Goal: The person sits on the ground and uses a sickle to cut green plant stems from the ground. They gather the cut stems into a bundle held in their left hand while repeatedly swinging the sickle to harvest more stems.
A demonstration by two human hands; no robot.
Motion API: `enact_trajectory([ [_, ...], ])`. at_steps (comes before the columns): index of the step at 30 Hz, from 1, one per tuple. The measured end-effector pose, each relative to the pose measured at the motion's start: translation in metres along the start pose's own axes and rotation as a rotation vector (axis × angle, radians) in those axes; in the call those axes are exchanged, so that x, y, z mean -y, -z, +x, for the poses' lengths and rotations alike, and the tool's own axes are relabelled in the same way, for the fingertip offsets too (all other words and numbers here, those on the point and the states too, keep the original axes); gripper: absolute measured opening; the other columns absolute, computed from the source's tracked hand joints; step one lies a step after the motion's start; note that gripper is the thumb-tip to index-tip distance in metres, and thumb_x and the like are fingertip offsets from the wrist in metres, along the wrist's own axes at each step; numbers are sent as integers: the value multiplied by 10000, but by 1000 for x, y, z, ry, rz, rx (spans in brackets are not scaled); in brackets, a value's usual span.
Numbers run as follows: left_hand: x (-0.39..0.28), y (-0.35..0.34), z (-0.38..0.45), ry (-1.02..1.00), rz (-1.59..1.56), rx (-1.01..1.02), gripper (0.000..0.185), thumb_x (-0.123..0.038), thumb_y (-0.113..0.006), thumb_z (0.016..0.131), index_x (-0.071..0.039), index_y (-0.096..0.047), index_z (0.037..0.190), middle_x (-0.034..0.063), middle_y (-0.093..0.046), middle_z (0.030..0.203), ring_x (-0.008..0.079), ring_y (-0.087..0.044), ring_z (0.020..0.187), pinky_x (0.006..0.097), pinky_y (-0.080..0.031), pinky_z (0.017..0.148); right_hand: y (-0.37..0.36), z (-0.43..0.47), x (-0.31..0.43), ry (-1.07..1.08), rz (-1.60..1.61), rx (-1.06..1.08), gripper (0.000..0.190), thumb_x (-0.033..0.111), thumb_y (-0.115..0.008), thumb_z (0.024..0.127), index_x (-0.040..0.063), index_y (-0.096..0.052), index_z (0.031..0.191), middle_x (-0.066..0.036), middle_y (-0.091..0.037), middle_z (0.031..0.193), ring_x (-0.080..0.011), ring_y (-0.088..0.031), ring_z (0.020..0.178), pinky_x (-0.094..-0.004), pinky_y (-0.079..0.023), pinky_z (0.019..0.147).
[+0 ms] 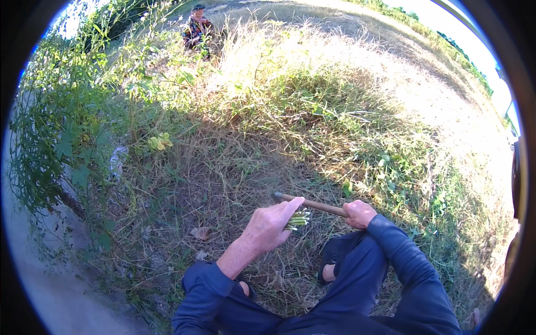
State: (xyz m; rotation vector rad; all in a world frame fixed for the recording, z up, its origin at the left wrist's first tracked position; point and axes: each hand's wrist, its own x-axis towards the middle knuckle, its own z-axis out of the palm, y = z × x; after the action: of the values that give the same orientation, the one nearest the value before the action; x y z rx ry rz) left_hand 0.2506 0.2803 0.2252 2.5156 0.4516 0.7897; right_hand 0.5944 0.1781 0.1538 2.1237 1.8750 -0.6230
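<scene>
My left hand (268,226) is closed around a bundle of green stems (298,220), whose pale cut ends poke out to the right. In my right hand (360,214) is the near end of a wooden tool handle (324,207). The handle slants up and left past the thumb of my left hand to a grey metal end (278,195). What blade or head it bears cannot be made out. Both hands are above dry grass (251,167), just in front of my bent knees.
A person (198,31) in patterned clothing is low in the tall grass at the far upper left. Leafy weeds (71,125) rise on the left beside a pale paved strip (63,284). A whitish scrap (118,161) lies among them. My shoes (326,264) are on the grass below.
</scene>
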Motion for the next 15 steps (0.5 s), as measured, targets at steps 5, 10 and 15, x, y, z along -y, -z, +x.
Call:
enact_trajectory([
  [5,1,-1,-1,5,-23,-14,812,-3,-809,784,-37,-523,1543,198,-742,1175,382,-757,1035,460,-636,830,1,-2,2,13,12,-38,246,140,-713,908,8,-740,1114,-240,-777,1035,-420,-767,1027,-528,-626,904],
  [10,-8,16,14,9,-61,-111,738,36,-817,820,-24,-578,1515,225,-749,1284,363,-781,1095,432,-654,907,-1,-1,0,31,5,-33,225,111,-669,909,1,-737,1093,-247,-768,989,-434,-764,990,-535,-624,869],
  [15,-22,63,60,-34,-95,-403,604,-24,-783,973,14,-553,1531,124,-727,1037,133,-667,796,317,-563,720,-1,-1,1,18,8,-30,227,131,-693,906,2,-736,1087,-246,-769,1003,-429,-764,1001,-533,-621,882],
])
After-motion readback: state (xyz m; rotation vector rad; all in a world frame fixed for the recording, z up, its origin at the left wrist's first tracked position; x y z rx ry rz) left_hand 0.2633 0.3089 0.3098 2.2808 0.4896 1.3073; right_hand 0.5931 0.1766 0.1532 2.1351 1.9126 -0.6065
